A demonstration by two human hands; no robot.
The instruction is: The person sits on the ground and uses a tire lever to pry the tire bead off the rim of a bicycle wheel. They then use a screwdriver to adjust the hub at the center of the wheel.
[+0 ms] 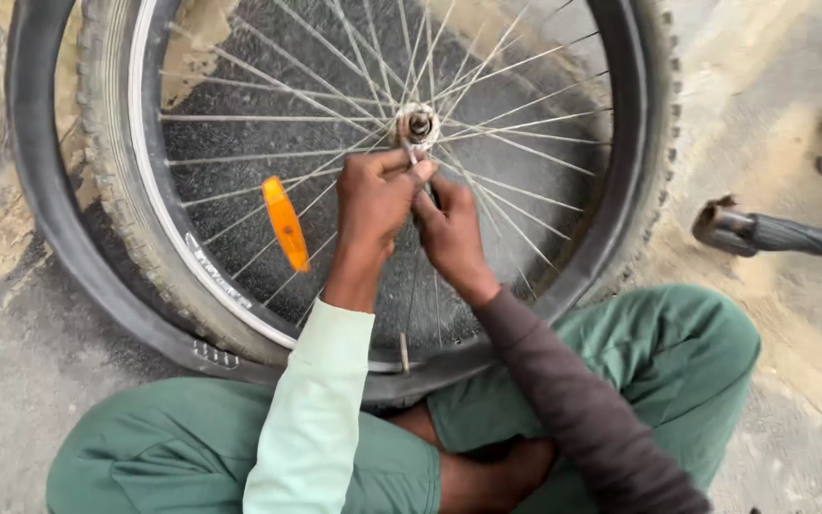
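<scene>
Both hands meet at the hub [419, 124] of the bicycle wheel [373, 181], mid-scene on the floor: left hand [373, 200] pinching a thin tool [412, 152], right hand [449, 233] grip unclear. The tool may slip off and fingers could strike the spokes [525, 143].

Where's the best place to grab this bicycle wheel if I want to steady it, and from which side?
Grip the bicycle wheel at its near edge, where the knobby tire faces the lap, probably coming from the left. The left hand and right hand crowd the hub, and thin spokes give little to hold. The tire is thick enough to wrap fingers around.
</scene>
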